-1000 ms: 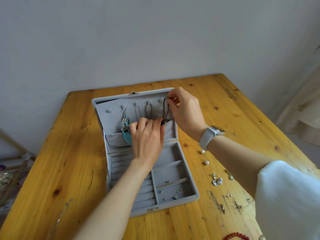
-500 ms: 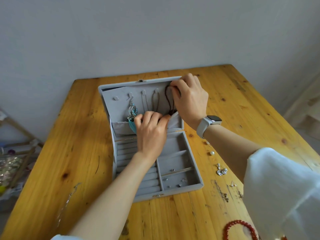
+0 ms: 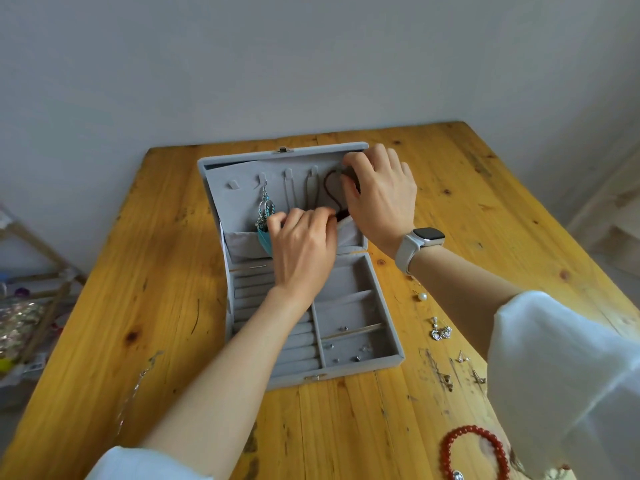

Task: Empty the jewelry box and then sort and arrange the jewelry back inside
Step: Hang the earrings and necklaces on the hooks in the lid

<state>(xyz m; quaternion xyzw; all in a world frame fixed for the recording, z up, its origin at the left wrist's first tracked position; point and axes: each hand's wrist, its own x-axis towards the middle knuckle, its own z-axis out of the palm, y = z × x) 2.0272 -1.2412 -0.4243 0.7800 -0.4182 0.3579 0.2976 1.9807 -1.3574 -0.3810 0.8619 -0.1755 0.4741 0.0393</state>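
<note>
Hooking dark cord necklace [image 3: 330, 194] inside jewelry box [image 3: 388, 327] lid, frame centre: right hand [image 3: 381, 199] pinching its top, left hand [image 3: 301, 244] tucking its bottom into pocket. Risking slipping off, snagging neighbouring earring [image 3: 265, 211].

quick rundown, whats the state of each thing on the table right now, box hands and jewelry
jewelry box: open, lid upright
dark cord necklace: hanging in the lid, both hands on it
right hand: pinching the cord at the top hook
left hand: fingers curled at the lid pocket, on the cord's lower end
turquoise earring: hung on a lid hook
red bead bracelet: lying on the table
pearl earring: lying on the table
</note>
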